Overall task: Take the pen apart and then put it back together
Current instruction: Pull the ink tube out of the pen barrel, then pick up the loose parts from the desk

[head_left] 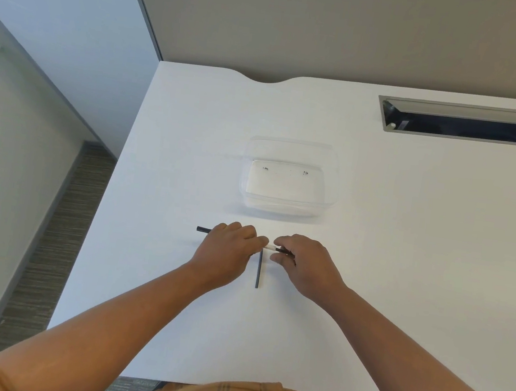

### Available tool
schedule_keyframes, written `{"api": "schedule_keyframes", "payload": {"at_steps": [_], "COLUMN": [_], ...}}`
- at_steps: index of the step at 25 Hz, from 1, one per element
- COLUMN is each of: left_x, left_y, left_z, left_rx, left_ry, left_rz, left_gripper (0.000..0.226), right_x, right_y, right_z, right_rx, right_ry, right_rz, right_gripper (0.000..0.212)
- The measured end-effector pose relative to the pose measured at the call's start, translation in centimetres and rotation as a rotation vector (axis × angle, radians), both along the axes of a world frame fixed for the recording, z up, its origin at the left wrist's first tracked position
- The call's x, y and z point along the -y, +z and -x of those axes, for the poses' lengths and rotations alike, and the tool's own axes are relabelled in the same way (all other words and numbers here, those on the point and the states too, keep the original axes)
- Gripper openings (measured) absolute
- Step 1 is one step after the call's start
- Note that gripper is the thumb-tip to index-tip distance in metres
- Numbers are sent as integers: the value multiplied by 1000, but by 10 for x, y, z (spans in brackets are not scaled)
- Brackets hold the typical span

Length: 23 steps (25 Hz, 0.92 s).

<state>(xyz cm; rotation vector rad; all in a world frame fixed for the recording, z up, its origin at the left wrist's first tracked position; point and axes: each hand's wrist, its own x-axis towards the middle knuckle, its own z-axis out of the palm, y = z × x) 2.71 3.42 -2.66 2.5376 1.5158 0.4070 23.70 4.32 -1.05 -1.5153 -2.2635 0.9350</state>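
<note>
My left hand (230, 250) grips a dark pen barrel (203, 229), whose end sticks out to the left past my knuckles. My right hand (302, 264) pinches a thin piece with a white section and a dark tip (273, 248), right against the barrel's right end. Both hands hover just above the white table (402, 278). A separate thin dark pen part (258, 271) lies on the table between my hands, pointing toward me. Most of the barrel is hidden by my left hand.
A clear plastic container (288, 178) stands just beyond my hands. An open grey cable hatch (467, 122) is set into the table at the far right. The table's left edge drops to carpeted floor (48, 251); a wall lies behind.
</note>
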Motion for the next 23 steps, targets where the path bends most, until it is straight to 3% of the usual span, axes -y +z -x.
{"api": "schedule_keyframes", "payload": {"at_steps": [13,19,23], "left_x": [0,-2,-4], "left_y": [-5,-6,-8], "left_z": [6,7,8], "left_rx": [14,43,-64], "left_ry": [94,180,211], "left_rz": [123,249,308], "left_gripper": [21,26,20], "right_x": [-15,-12,-26], "right_y": [3,2,19], "right_z": [-13,-14,-9], "right_rx": [70,11,-13], "right_ry": [-35,-100,-128], "right_rz": [9,-94,-196], "right_gripper": [15,14,12]}}
